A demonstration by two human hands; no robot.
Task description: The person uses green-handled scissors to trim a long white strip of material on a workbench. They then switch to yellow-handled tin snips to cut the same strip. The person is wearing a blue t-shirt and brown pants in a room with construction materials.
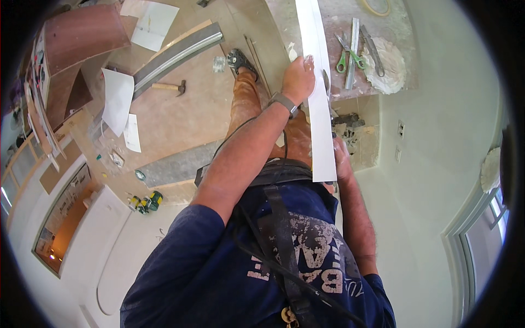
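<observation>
A long white strip (322, 128) with a lengthwise crease runs from the top edge down to my waist. My left hand (299, 79) is closed on its left edge, thumb on the white face. At the opposite edge, close to the lower end, is my right hand (342, 158); the strip hides most of its fingers, so its grip does not show. A small dark curved thing (326, 81) sticks out past the strip's right edge, across from my left hand. Farther right on the dusty board (350, 13) lie green-handled scissors (350, 57).
Beside the scissors are a metal strip (353, 54), a dark flat tool (373, 54) and a crumpled white cloth-like thing (389, 68). A hammer (172, 87), a long metal profile (180, 54) and white sheets (117, 101) lie at left. A pale wall (437, 120) stands at right.
</observation>
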